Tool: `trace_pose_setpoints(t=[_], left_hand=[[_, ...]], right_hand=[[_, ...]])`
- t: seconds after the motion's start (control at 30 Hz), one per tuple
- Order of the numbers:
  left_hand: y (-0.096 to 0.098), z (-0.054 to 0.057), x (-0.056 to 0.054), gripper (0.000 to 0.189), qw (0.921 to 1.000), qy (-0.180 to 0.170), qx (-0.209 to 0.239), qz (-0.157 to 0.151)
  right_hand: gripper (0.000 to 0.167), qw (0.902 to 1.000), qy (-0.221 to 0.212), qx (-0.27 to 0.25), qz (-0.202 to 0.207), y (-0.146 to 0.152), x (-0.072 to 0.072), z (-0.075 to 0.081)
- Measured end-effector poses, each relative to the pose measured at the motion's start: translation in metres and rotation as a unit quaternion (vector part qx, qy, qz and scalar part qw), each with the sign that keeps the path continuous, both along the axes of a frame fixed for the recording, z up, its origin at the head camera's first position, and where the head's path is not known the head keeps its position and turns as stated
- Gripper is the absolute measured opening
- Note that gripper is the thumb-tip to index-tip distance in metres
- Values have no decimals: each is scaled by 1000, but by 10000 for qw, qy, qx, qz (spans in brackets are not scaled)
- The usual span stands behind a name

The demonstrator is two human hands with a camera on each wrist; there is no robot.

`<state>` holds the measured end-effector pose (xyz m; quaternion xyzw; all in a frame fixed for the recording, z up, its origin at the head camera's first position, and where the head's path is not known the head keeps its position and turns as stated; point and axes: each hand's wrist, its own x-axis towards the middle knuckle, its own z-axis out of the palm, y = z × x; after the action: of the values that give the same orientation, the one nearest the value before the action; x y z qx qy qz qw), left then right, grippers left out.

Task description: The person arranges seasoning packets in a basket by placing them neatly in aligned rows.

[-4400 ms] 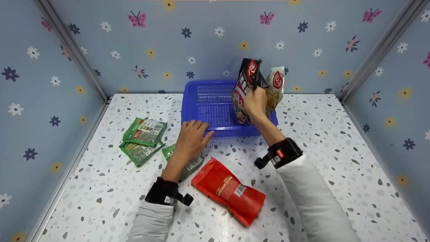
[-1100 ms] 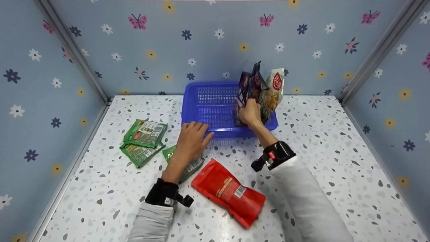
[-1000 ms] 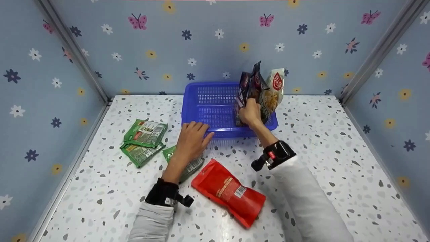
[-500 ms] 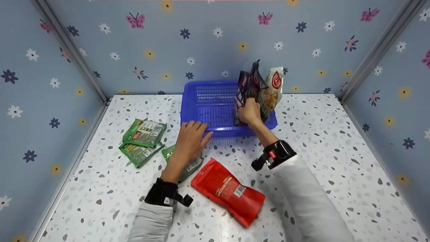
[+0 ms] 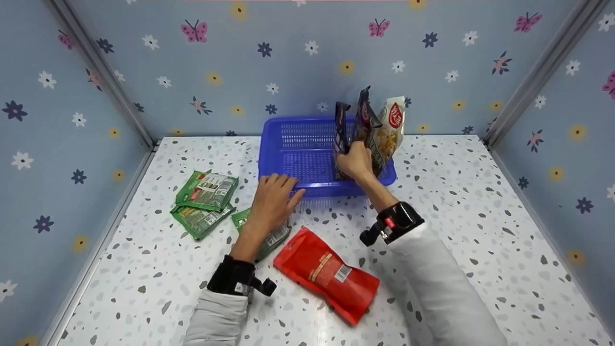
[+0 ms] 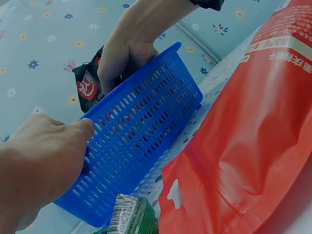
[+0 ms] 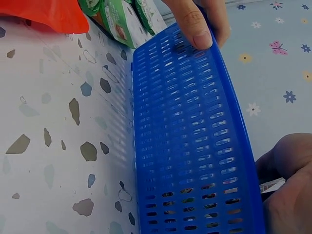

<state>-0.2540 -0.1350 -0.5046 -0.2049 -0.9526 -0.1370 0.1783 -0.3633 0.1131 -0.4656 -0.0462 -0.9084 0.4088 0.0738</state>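
Observation:
A blue perforated plastic basket (image 5: 314,184) stands against the back wall. My left hand (image 5: 273,202) grips its near left rim, and the thumb (image 7: 202,39) lies on the outer wall in the right wrist view. My right hand (image 5: 356,161) reaches into the basket's right half. Its curled fingers hold the near edge of a black food pouch (image 5: 340,126), with the fingertips mostly hidden. Another dark pouch (image 5: 363,115) stands upright just right of it, and a pale pouch with a red logo (image 5: 394,122) leans at the right end.
A red pouch (image 5: 329,276) lies in front of the basket. Two green packets (image 5: 209,190) overlap on the left. Another green packet (image 5: 276,236) lies partly under my left forearm. Flowered walls enclose the speckled table (image 5: 456,240).
The right hand has come down from the dark pouches' tops into the basket. In the last half second the leftmost black pouch tips left, apart from the middle one. The left hand keeps its place.

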Motion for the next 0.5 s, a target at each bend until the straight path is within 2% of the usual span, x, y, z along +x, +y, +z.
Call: trace_pose_setpoints(t=[0.23, 0.5], left_hand=[[0, 0, 0, 41, 10000, 18, 33, 5], [-1, -1, 1, 43, 9999, 147, -9, -35]], right_hand=[[22, 9989, 165, 404, 176, 5, -15, -14], [16, 9966, 141, 770, 244, 7, -14, -13]])
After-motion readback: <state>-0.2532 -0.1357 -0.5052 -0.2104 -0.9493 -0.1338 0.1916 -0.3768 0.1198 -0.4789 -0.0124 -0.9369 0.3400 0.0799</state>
